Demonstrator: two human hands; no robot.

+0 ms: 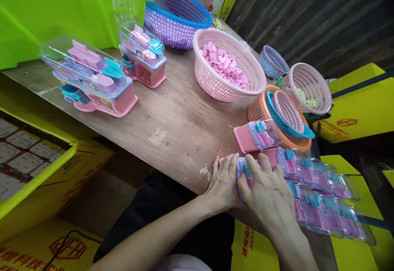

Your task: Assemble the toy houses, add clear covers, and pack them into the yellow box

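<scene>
Both my hands press on a small pink and purple toy unit [241,169] with a clear cover at the near edge of the wooden table [172,119]. My left hand [223,182] lies on its left side with fingers stretched flat. My right hand [267,193] covers its right side, fingers curved over the top. The toy is mostly hidden beneath them. A row of like units [320,193] lies just right of my right hand. Another unit [260,134] sits just beyond my fingers.
A pink basket [227,67] of pink pieces stands mid-table. Stacked orange, blue and pink baskets [283,115] sit right. Two large assembled toys [89,78] [143,55] stand left, before a green crate [61,12]. Yellow cartons [357,115] surround the table.
</scene>
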